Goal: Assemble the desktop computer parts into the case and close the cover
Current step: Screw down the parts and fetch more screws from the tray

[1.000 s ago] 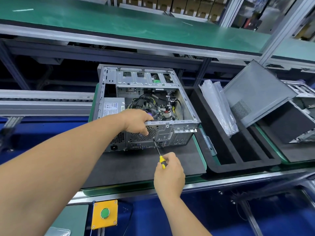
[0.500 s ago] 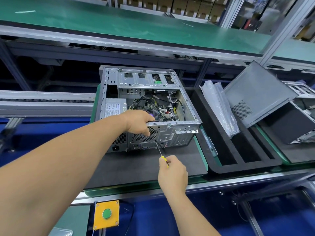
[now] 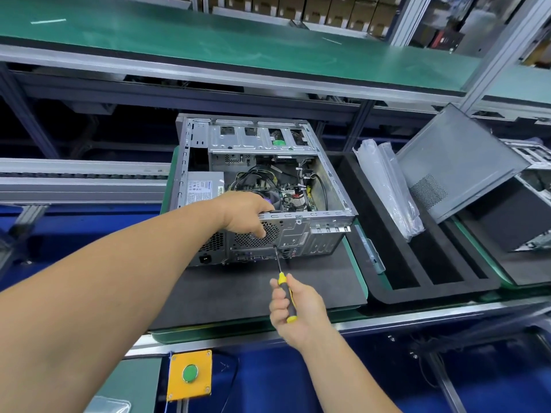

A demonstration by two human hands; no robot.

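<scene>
- Computer case [image 3: 316,234] lying open-side up on a black foam mat [image 3: 238,290], mid-table, rear panel turned toward the camera.
- Nearest: yellow box with a green push button [image 3: 190,373], fixed below the table's front rail [image 3: 402,318].
- Right hand [image 3: 298,311] above the mat's front edge, fingers curled round the black-and-yellow handle of a screwdriver [image 3: 284,289].
- Screwdriver shaft angled up and away, tip touching the rear panel just beside the round fan grille [image 3: 258,235].
- Left hand [image 3: 247,214] draped over the case's top rear edge, fingers bent down over the grille, thumb side toward the interior; gripping the edge.
- Inside the case: grey power supply [image 3: 204,187] at left, motherboard with black cables [image 3: 286,186] at centre, metal drive cage [image 3: 259,137] at the far end.
- Right of the case, just beside the mat: black foam tray [image 3: 396,293] with long slots, clear plastic bags [image 3: 387,186] leaning in the far part.
- Further right: grey side cover [image 3: 459,159] with a vent patch, propped at a tilt over a second tray.
- Farthest back: long green shelf [image 3: 208,40] across the whole width, cardboard boxes [image 3: 298,7] behind it.
</scene>
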